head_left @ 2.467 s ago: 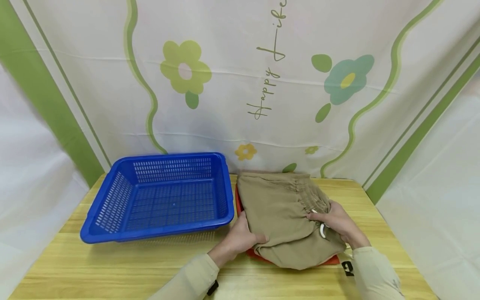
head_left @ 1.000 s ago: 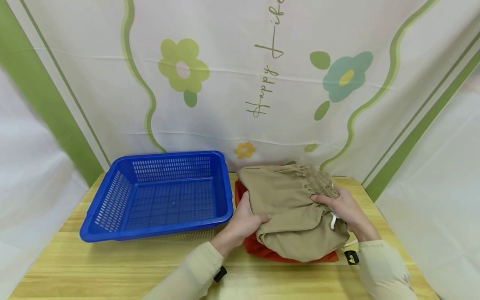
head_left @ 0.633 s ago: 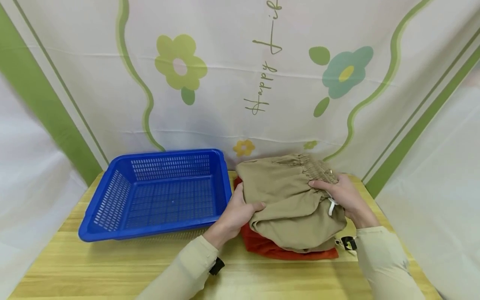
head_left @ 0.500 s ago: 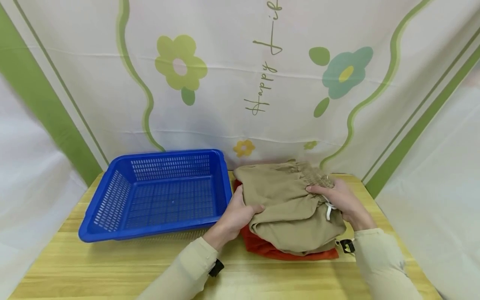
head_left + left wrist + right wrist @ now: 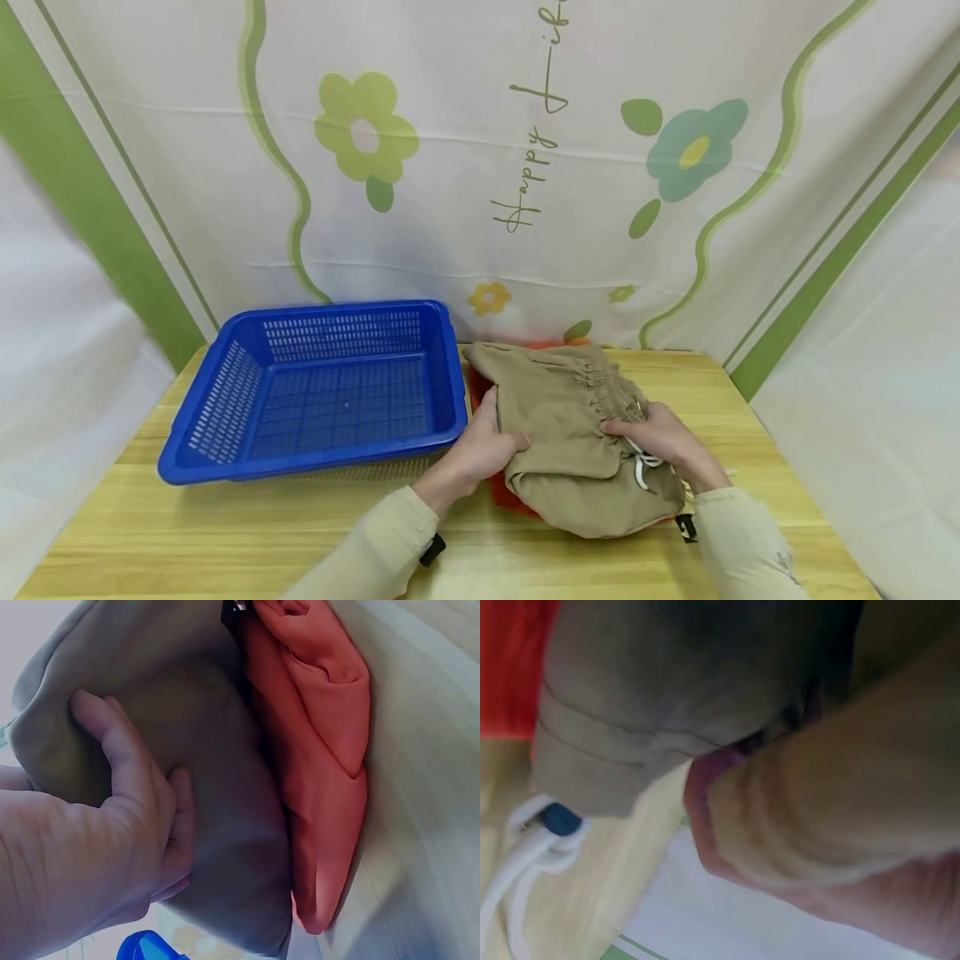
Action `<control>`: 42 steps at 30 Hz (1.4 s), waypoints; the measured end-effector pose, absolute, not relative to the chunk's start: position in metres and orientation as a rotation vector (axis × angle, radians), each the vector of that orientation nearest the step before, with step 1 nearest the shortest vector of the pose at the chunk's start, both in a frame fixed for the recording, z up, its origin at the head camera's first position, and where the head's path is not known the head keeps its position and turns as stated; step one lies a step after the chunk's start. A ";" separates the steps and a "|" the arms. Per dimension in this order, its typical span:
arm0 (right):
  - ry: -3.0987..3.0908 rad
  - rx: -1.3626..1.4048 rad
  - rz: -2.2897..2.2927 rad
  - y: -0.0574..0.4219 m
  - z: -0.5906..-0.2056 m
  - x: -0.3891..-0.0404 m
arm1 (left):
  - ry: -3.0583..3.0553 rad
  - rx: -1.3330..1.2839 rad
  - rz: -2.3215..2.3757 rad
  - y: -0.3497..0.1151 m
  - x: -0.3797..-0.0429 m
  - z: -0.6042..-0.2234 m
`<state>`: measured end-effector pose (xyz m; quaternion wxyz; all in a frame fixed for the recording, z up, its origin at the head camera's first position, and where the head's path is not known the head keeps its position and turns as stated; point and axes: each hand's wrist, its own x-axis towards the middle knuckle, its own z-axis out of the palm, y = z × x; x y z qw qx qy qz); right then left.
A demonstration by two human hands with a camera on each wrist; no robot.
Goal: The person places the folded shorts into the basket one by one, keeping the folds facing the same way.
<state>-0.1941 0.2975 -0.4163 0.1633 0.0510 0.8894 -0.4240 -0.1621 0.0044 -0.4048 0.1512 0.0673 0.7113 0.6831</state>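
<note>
Folded khaki shorts (image 5: 555, 442) with a gathered waistband and a white drawstring (image 5: 641, 467) lie tilted over a folded orange-red garment (image 5: 510, 496). My left hand (image 5: 478, 450) grips their left edge, thumb on top and fingers along the underside, as the left wrist view shows. At the waistband on the right, my right hand (image 5: 667, 442) pinches the cloth with its thumb above; its fingertips are hidden. In the left wrist view the orange-red garment (image 5: 322, 757) lies on the tabletop beneath the shorts. A white cord with a dark stopper (image 5: 561, 819) shows in the right wrist view.
A blue perforated plastic basket (image 5: 345, 408) stands on the wooden table (image 5: 225, 542) just left of the garments, with nothing in it. A white printed curtain (image 5: 450, 233) hangs behind the table's back edge, and white cloth hangs at both sides.
Both hands first raised the khaki shorts a little off the orange-red garment. Over the last half second the shorts have come back down and nearer, the right hand shifting down and left.
</note>
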 end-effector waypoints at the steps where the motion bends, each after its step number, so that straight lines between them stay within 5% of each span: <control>1: 2.540 0.148 -1.209 0.297 -0.418 -0.194 | 2.044 0.196 1.962 0.005 -0.162 -0.405; 21: 2.602 0.195 -1.178 0.302 -0.424 -0.196 | 2.125 0.142 1.893 0.007 -0.156 -0.413; 42: 2.709 -0.114 -1.432 0.304 -0.412 -0.208 | 2.064 0.173 2.020 0.010 -0.163 -0.410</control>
